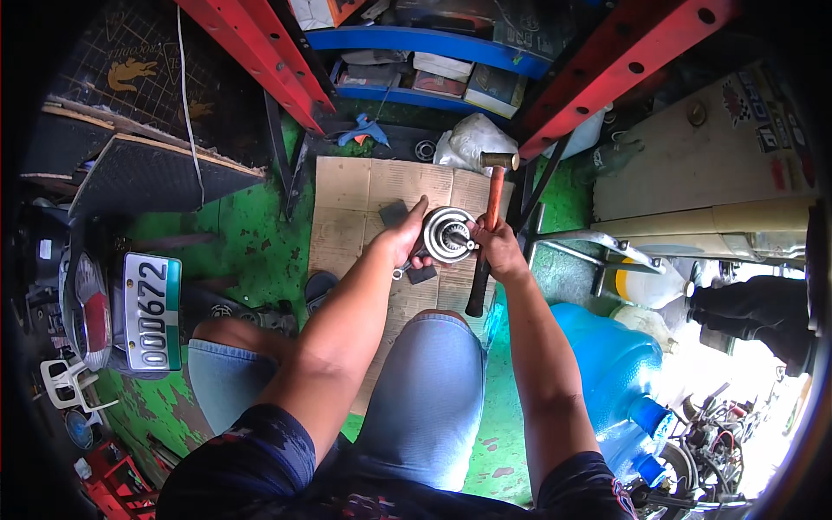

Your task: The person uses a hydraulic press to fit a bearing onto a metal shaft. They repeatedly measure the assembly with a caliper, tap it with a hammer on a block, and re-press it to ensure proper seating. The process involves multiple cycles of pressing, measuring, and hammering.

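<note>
Round silver metal part with concentric rings and a toothed centre (pixel 440 243) sits between the two hands, held up over a flattened sheet of brown cardboard (pixel 347 195) in front of the knees. Left hand (pixel 406 234) grasps the part from its left side: thumb up along the rim, fingertips showing at the lower edge, so the fingers curl beneath. Right hand (pixel 503 250) is closed around a hammer with an orange-red and black handle and a brassy metal head (pixel 495 198), head pointing away from the body, black end toward the knee. Right thumb and forefinger reach the part's right edge; whether they also pinch it, cannot tell. Small ring-ended metal piece (pixel 399 273) shows just below the left hand; what bears it is unclear. Dark flat square (pixel 422 275) lies on the cardboard below the part, another (pixel 393 213) beyond the left hand. Past the cardboard's far edge: a blue pistol-shaped tool with an orange tip (pixel 364 132), a dark ring (pixel 425 150) and a crumpled whitish plastic bag (pixel 468 143). Large translucent blue water jugs (pixel 607 355) at right, on green-painted floor (pixel 498 433), scuffed in patches.
</note>
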`<state>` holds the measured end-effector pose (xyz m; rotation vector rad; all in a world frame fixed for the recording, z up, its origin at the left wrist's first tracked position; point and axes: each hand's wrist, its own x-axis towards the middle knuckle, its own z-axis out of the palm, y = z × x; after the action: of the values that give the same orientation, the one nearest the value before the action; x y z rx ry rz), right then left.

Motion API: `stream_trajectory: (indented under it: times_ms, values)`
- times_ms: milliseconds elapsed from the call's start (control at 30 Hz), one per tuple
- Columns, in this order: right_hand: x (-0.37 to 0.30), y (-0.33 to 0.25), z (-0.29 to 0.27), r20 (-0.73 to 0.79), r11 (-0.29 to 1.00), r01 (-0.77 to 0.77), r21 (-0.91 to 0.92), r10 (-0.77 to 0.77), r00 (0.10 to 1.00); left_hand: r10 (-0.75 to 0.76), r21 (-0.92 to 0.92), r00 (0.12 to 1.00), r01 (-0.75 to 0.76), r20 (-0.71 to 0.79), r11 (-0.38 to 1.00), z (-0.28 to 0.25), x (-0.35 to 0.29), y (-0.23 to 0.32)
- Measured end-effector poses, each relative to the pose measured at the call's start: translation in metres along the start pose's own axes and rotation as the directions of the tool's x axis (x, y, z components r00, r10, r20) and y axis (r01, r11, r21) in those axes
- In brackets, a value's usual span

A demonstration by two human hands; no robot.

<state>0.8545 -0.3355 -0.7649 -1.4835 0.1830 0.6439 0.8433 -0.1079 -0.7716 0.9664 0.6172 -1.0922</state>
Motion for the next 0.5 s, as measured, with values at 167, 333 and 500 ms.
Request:
stream_trajectory:
  times_ms: [167, 333, 500]
  values:
    - [0.015, 0.03, 0.009, -0.138, 0.992, 0.03, -0.122, -0.047, 0.989, 0.354, 0.457, 0.819, -0.129, -0.451, 0.88, 0.014, 0.026, -0.02]
    - [-0.032, -0.027, 0.025, -0.286, 0.881, -0.031, -0.472, -0.12, 0.951, 0.571, 0.612, 0.624, -0.181, -0.534, 0.77, -0.018, 0.049, -0.029]
    - [-0.104, -0.07, 0.028, -0.254, 0.882, 0.153, -0.445, -0.288, 0.923, 0.67, 0.708, 0.599, -0.23, -0.438, 0.668, -0.012, 0.045, -0.025]
